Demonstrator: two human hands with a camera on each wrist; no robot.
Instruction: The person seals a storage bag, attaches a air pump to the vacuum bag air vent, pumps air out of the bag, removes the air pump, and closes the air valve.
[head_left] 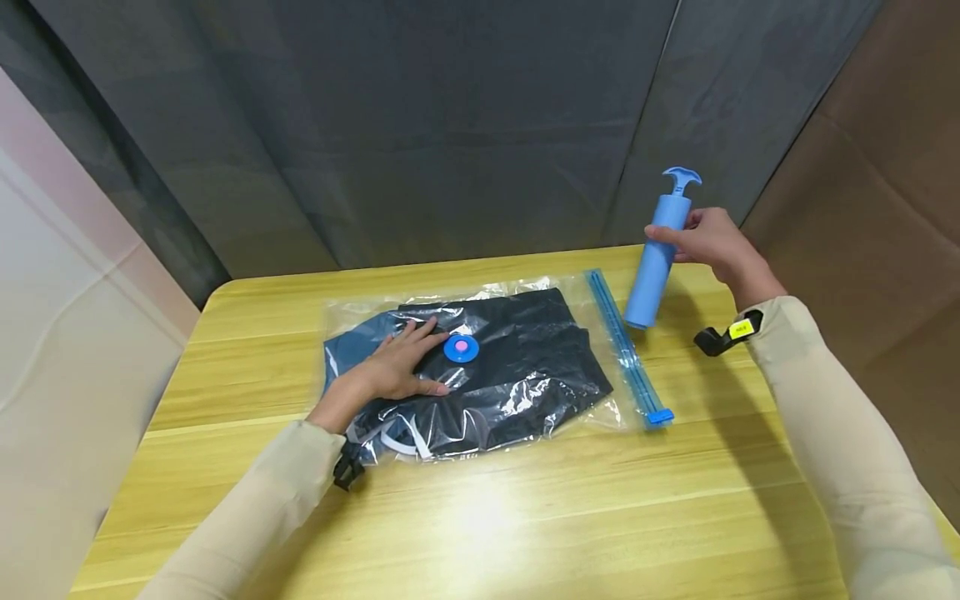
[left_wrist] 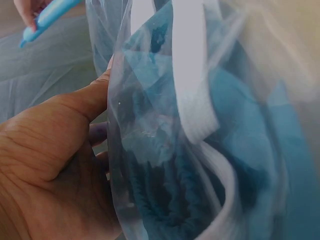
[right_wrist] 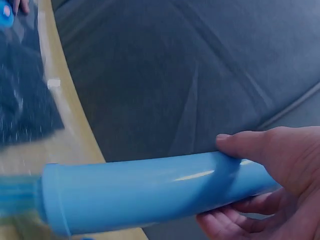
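**Left hand flat on the vacuum bag, right hand holding the pump upright**

The near part of the wooden desk (head_left: 525, 517) is bare wood with a bright glare spot. Past it, toward the middle, lies a clear vacuum storage bag (head_left: 480, 367) packed with dark folded clothing (head_left: 540, 358) that has white trim at its near-left corner. The left hand (head_left: 401, 367) rests palm down on the bag's left half, fingers straight and spread, holding nothing; its fingertips lie just beside the round blue valve (head_left: 461, 348) with a pink centre. In the left wrist view the palm (left_wrist: 50, 165) presses against the crinkled plastic. The bag's blue zip strip (head_left: 626, 350) runs along its right end, from the near side toward the far edge, ending in a blue slider clip (head_left: 659, 416).

Further back, near the desk's far right corner, the right hand (head_left: 712, 246) grips a blue hand pump (head_left: 656, 258), fingers and thumb curled round the upper part of its barrel. The pump stands nearly upright, slightly tilted, its base at the desk just beside the zip strip, its T-handle on top. Grey fabric (head_left: 450, 125) hangs behind the desk
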